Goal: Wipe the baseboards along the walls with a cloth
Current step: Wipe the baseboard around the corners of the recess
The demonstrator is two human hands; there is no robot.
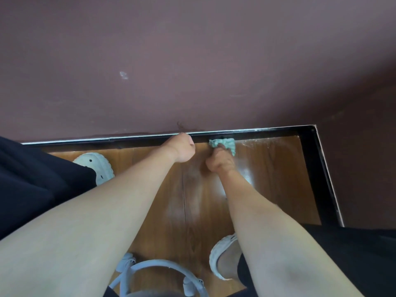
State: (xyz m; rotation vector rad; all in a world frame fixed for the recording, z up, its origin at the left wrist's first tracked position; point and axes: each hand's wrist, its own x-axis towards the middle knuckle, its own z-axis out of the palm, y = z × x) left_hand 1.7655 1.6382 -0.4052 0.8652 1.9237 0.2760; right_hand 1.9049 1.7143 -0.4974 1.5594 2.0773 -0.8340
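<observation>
The right hand (pixel 218 160) gripped a crumpled teal cloth (pixel 225 144) on the black baseboard (pixel 267 133); the left hand (pixel 182 147) was fisted, empty. Firm overlapping strokes rightward seemed best.

No readable text here tbh: the wall (pixel 192 50), black baseboard (pixel 257 133), green cloth (pixel 225 144) and white clogs (pixel 102 166) show no lettering, logo or number I can make out (clogs are partly hidden anyway).

cloth (pixel 225 143): my right hand (pixel 219 162) covers its near part.
left hand (pixel 182 150): fingers folded from my view.
</observation>
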